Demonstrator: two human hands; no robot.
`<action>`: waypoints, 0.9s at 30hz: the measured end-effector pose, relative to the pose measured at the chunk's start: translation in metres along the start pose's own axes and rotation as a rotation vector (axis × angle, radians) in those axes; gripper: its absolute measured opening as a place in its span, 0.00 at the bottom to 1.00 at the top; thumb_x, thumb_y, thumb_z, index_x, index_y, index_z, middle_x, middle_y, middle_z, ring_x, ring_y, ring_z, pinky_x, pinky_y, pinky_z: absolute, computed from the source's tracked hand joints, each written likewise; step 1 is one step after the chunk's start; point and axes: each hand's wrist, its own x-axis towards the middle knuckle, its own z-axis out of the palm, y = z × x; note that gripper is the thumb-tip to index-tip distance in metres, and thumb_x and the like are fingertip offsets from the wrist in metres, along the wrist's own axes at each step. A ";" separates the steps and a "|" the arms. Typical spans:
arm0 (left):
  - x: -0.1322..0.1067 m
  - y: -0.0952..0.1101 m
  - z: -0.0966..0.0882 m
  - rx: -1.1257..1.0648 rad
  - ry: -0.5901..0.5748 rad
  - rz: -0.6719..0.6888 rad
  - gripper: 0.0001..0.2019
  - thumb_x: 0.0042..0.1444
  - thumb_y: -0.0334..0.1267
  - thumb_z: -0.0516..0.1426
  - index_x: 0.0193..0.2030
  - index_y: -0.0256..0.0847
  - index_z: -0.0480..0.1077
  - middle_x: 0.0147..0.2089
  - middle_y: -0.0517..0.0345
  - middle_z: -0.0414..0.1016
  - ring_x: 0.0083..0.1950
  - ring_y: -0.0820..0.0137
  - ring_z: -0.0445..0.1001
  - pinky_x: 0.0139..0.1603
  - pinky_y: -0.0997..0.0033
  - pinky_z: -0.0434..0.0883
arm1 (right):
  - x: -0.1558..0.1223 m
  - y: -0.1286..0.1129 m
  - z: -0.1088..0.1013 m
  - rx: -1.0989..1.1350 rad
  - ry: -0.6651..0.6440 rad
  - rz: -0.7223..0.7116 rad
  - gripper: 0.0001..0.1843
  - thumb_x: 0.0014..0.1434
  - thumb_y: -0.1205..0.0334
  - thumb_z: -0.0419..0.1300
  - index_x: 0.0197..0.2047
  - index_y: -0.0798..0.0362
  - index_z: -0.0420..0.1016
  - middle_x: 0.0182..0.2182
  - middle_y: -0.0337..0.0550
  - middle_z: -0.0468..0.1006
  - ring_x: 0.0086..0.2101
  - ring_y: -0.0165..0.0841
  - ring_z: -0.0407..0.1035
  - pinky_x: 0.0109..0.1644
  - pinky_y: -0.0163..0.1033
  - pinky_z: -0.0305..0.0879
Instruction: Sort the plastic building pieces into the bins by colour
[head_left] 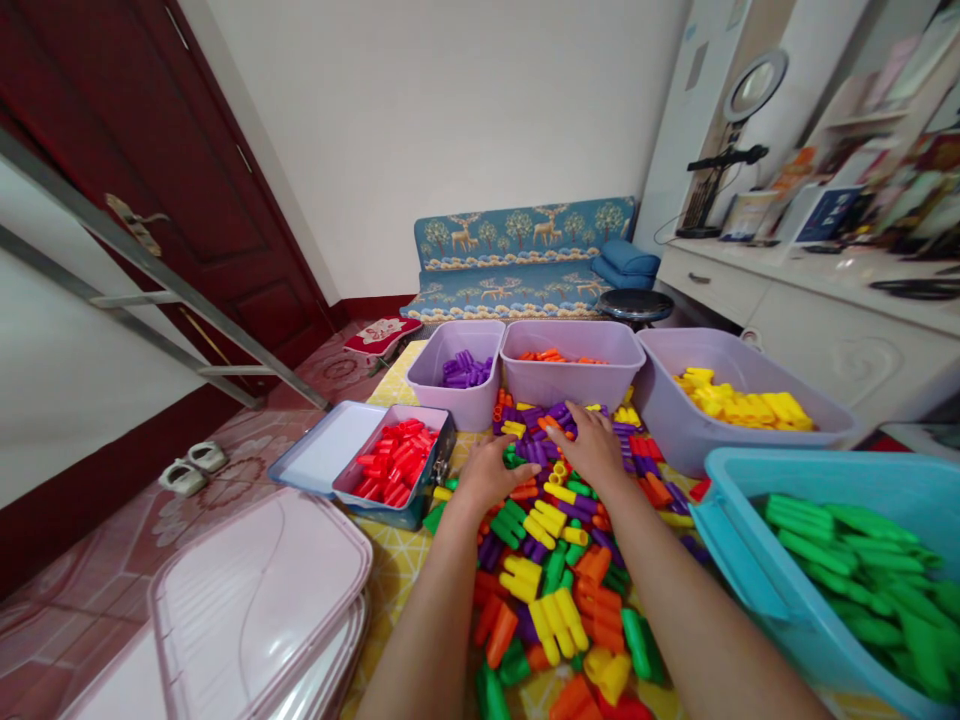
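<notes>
A heap of small plastic tube pieces [559, 560] in yellow, orange, green, purple and red covers a yellow patterned cloth [390, 570]. Both of my hands rest on the far part of the heap. My left hand [487, 472] is curled over some pieces, with a green piece showing at its fingertips. My right hand [592, 445] lies on the pieces with its fingers spread towards the purple and orange ones.
Lilac bins hold purple pieces [463, 368], orange pieces [559, 356] and yellow pieces [739, 405]. A blue tin [394, 462] holds red ones; a turquoise bin [862, 570] holds green ones. Pink lids [255, 600] lie at the left. A sofa, a stool and a white cabinet stand behind.
</notes>
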 end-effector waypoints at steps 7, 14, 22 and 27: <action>0.002 -0.003 0.008 -0.206 0.023 0.050 0.41 0.43 0.51 0.66 0.64 0.41 0.61 0.62 0.43 0.66 0.63 0.53 0.64 0.63 0.54 0.61 | -0.004 0.005 -0.003 0.169 -0.170 -0.079 0.25 0.55 0.52 0.59 0.55 0.51 0.71 0.52 0.50 0.71 0.52 0.42 0.67 0.57 0.46 0.61; 0.002 0.001 0.008 -0.382 -0.005 0.225 0.38 0.44 0.42 0.67 0.63 0.40 0.63 0.61 0.45 0.68 0.62 0.54 0.65 0.63 0.53 0.61 | -0.015 0.001 -0.008 0.492 -0.246 -0.025 0.20 0.55 0.53 0.59 0.49 0.51 0.74 0.49 0.48 0.74 0.51 0.40 0.68 0.58 0.47 0.60; -0.005 0.015 -0.019 -0.608 -0.149 0.329 0.28 0.51 0.44 0.63 0.59 0.41 0.68 0.55 0.50 0.74 0.56 0.61 0.72 0.58 0.63 0.67 | -0.037 -0.022 -0.044 0.867 -0.309 0.026 0.21 0.54 0.51 0.62 0.49 0.52 0.74 0.43 0.45 0.79 0.45 0.38 0.72 0.51 0.44 0.67; -0.006 0.013 -0.024 -0.612 -0.175 0.257 0.24 0.55 0.48 0.59 0.57 0.40 0.69 0.45 0.51 0.79 0.46 0.63 0.77 0.47 0.67 0.71 | -0.048 -0.016 -0.051 0.916 -0.149 0.073 0.24 0.60 0.45 0.53 0.52 0.51 0.71 0.39 0.45 0.80 0.31 0.34 0.74 0.37 0.40 0.70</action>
